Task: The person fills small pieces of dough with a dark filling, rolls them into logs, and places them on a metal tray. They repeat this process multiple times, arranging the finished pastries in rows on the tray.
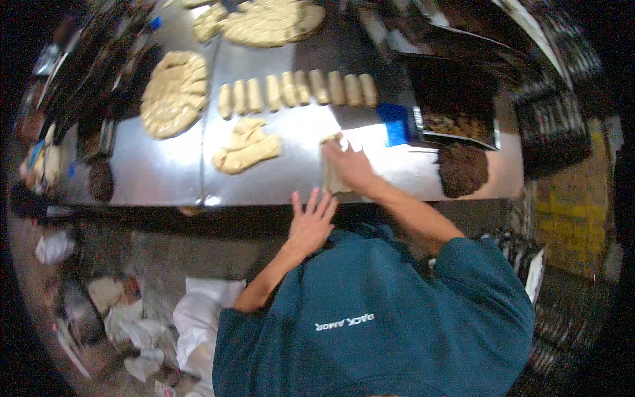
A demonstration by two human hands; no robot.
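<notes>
A flattened strip of pale dough (335, 182) lies at the near edge of the metal table (165, 165). My right hand (350, 165) is on its upper part, with the fingers smeared by motion; whether they grip or only press cannot be made out. At the table's edge, my left hand (311, 218) is open, its fingers spread and pointing toward the strip's lower end. Left of the strip sits a loose, folded lump of dough (248, 147). Beyond both, several short dough rolls (288, 90) stand side by side in a row.
Larger dough slabs lie farther off, one at the left (174, 94) and one at the back (271, 22). A dark brown mound (463, 171) sits at right, below a dark tray (456, 142) and near a blue item (395, 124). White sacks (202, 317) are on the floor.
</notes>
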